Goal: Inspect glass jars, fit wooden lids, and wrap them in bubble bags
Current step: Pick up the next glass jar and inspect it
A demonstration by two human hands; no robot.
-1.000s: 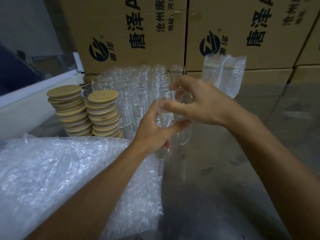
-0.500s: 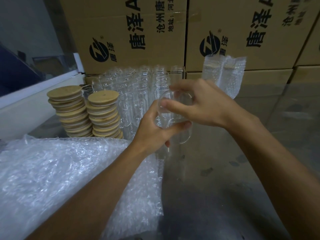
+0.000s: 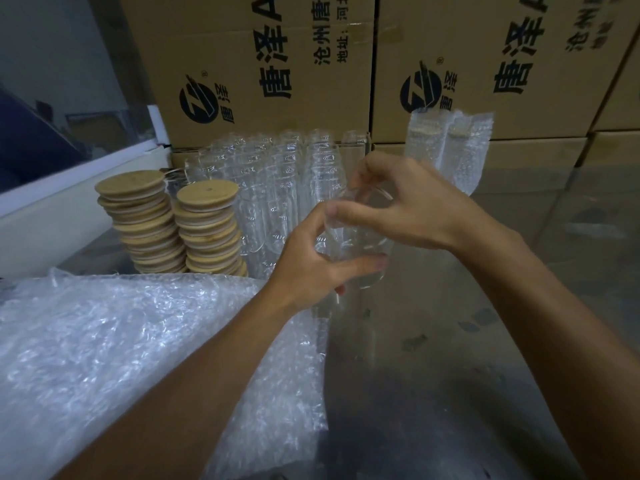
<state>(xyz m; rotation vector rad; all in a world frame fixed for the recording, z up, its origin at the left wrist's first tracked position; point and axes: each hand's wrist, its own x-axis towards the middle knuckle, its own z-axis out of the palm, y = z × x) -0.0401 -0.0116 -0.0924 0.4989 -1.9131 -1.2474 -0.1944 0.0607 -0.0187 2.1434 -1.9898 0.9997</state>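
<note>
Head view looks down on both hands meeting over a grey table (image 3: 485,341), holding one clear glass jar (image 3: 360,244) in the air between them. From below, the left hand (image 3: 311,268) wraps the jar's lower body, thumb lying across the near side and fingers curled round behind the glass. From above, the right hand (image 3: 412,209) takes the jar at its open mouth, thumb and fingers curled over the rim. The jar tilts, its mouth turned up and toward the camera. Behind the hands stands a dense group of empty glass jars (image 3: 277,188), upright and touching one another. Just left of them rise two stacks of round wooden lids (image 3: 176,223), side by side. A heap of bubble bags (image 3: 121,358) fills the near left of the table, under the left forearm. Farther back on the right, two bubble-wrapped jars (image 3: 450,147) stand upright against a wall of cardboard boxes (image 3: 277,64) printed with a dark logo and Chinese characters.
</note>
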